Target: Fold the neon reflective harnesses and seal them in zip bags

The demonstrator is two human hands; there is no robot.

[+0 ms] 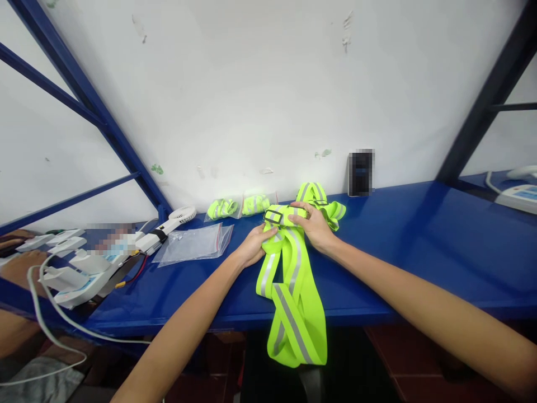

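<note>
A neon yellow-green reflective strap (296,263) with silver stripes and a black buckle is held between both my hands. My left hand (254,245) grips its left side, thumb on top near the buckle. On the other side, my right hand (314,225) has its thumb and fingers closed round the folded band. Long loops of the strap drape over the table's front edge. Just behind my right hand lies another bunched reflective strap (333,211). Two folded reflective straps in clear bags, a left one (222,209) and a right one (255,204), rest against the wall.
Clear zip bags (193,244) lie left on the blue table (398,252). Beyond them are a small white fan (182,214) and a power strip (90,274) with plugs and cables. A phone-like dark object (361,172) leans on the wall. Another person's arm (20,274) shows at far left.
</note>
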